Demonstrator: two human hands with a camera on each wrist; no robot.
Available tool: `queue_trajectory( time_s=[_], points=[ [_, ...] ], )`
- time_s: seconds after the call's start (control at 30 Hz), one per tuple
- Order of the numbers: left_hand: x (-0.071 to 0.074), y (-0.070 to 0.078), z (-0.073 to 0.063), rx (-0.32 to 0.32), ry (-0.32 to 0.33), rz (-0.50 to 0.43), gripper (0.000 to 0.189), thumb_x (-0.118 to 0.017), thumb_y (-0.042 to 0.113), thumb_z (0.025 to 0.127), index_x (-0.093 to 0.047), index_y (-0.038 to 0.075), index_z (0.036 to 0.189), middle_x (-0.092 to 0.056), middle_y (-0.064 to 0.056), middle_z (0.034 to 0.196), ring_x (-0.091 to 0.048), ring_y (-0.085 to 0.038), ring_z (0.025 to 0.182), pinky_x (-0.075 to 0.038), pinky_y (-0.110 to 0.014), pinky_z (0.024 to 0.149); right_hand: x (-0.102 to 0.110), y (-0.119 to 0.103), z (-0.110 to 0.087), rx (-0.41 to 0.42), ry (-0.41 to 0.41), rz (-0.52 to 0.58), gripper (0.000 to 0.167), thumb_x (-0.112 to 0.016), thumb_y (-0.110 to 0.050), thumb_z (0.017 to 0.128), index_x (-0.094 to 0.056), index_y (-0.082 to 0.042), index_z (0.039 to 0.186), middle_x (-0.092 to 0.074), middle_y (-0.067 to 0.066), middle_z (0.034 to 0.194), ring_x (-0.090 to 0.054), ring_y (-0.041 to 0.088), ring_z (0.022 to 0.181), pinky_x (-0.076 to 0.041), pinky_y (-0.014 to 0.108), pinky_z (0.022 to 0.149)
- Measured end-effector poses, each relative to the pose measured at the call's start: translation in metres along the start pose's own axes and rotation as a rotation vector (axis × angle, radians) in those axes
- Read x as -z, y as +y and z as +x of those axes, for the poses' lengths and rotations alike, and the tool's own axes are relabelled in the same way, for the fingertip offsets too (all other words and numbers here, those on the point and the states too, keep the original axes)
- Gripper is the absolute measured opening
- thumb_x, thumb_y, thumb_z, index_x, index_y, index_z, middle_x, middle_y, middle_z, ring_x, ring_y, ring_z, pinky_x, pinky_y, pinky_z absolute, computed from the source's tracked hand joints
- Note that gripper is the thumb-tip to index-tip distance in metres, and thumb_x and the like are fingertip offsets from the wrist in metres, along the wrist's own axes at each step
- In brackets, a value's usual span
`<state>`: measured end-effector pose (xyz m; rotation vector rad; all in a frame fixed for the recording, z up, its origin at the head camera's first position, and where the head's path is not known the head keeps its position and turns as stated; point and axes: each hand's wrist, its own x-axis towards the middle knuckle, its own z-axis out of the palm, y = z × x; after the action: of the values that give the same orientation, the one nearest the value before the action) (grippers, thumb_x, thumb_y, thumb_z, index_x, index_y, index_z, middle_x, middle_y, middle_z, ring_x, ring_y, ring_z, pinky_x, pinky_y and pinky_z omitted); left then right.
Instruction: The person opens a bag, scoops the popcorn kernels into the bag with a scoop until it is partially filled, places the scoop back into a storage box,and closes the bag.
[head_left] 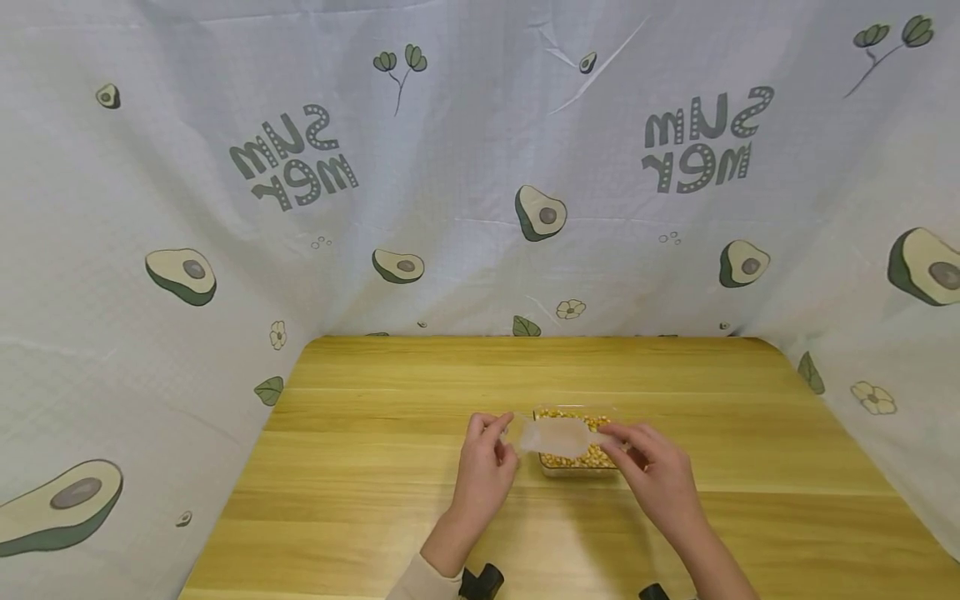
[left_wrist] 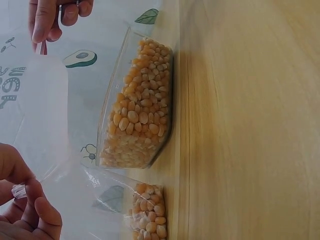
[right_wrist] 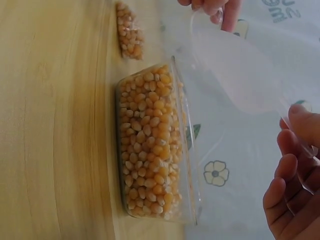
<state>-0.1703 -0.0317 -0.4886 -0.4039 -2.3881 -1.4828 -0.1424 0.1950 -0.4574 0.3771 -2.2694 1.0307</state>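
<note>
My left hand pinches the rim of a clear plastic bag. Corn kernels lie in the bottom of that bag, low by the tabletop. With thumb and fingers, my right hand holds the thin handle of a translucent white scoop. The scoop's bowl points left, at the bag's mouth; whether kernels lie in it cannot be told. Below and behind the scoop, a clear rectangular container stands on the table, heaped with yellow corn kernels. The scoop hides part of the container in the head view.
The wooden tabletop reaches back to a pale curtain printed with avocados, which also hangs at both sides. Two black objects, one a black cylinder, show near the wrists at the bottom edge of the head view.
</note>
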Motion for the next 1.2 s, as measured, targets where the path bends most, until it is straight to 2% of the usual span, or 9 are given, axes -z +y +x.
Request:
queue_trajectory(
  time_s=[0.3, 0.5, 0.6, 0.8, 0.97, 1.2],
  points=[
    [0.001, 0.001, 0.000, 0.038, -0.008, -0.010, 0.046, -0.058, -0.014, 0.084, -0.064, -0.004, 0.128, -0.051, -0.007, 0.104, -0.041, 0.000, 0.070, -0.041, -0.013, 0.058, 0.000, 0.003, -0.003, -0.067, -0.022, -0.018, 0.027, -0.075, 0.004, 0.082, -0.077, -0.016, 0.100, -0.066, -0.004, 0.084, -0.053, 0.000, 0.062, -0.043, 0.012, 0.055],
    [0.001, 0.000, 0.000, 0.029, -0.002, -0.011, 0.044, -0.059, -0.013, 0.084, -0.064, -0.005, 0.127, -0.050, -0.007, 0.103, -0.041, 0.000, 0.069, -0.042, -0.014, 0.057, 0.002, 0.007, -0.006, -0.142, -0.038, -0.001, 0.023, -0.071, 0.001, 0.087, -0.076, -0.014, 0.103, -0.070, 0.002, 0.093, -0.060, -0.001, 0.070, -0.048, 0.012, 0.058],
    [0.001, 0.001, 0.000, 0.029, -0.002, -0.016, 0.044, -0.059, -0.012, 0.085, -0.063, -0.005, 0.128, -0.050, -0.007, 0.103, -0.040, 0.001, 0.069, -0.042, -0.014, 0.057, 0.004, 0.010, -0.007, -0.183, -0.026, 0.005, 0.020, -0.070, -0.002, 0.089, -0.075, -0.013, 0.105, -0.069, 0.002, 0.093, -0.058, -0.003, 0.071, -0.047, 0.013, 0.058],
    [0.002, 0.000, 0.001, 0.032, 0.011, -0.008, 0.044, -0.058, -0.013, 0.085, -0.064, -0.004, 0.128, -0.051, -0.007, 0.103, -0.041, 0.000, 0.070, -0.041, -0.013, 0.058, 0.011, 0.016, -0.007, -0.237, 0.005, 0.031, 0.019, -0.067, -0.002, 0.091, -0.074, -0.012, 0.106, -0.060, -0.007, 0.084, -0.053, 0.003, 0.065, -0.041, 0.016, 0.053],
    [0.002, 0.000, 0.000, 0.024, 0.013, 0.000, 0.044, -0.059, -0.013, 0.085, -0.064, -0.005, 0.127, -0.051, -0.007, 0.103, -0.041, 0.000, 0.070, -0.041, -0.013, 0.058, 0.021, 0.021, -0.007, -0.267, 0.003, -0.024, 0.018, -0.065, -0.005, 0.094, -0.072, -0.011, 0.109, -0.056, -0.008, 0.083, -0.049, 0.002, 0.065, -0.038, 0.018, 0.050],
    [0.002, 0.000, 0.000, 0.013, 0.023, -0.004, 0.043, -0.059, -0.013, 0.085, -0.065, -0.004, 0.127, -0.051, -0.007, 0.103, -0.041, 0.000, 0.070, -0.041, -0.014, 0.058, 0.031, 0.030, -0.009, -0.244, -0.002, -0.085, 0.018, -0.065, -0.004, 0.094, -0.072, -0.010, 0.110, -0.054, -0.008, 0.082, -0.048, -0.002, 0.065, -0.039, 0.017, 0.050]
  ],
)
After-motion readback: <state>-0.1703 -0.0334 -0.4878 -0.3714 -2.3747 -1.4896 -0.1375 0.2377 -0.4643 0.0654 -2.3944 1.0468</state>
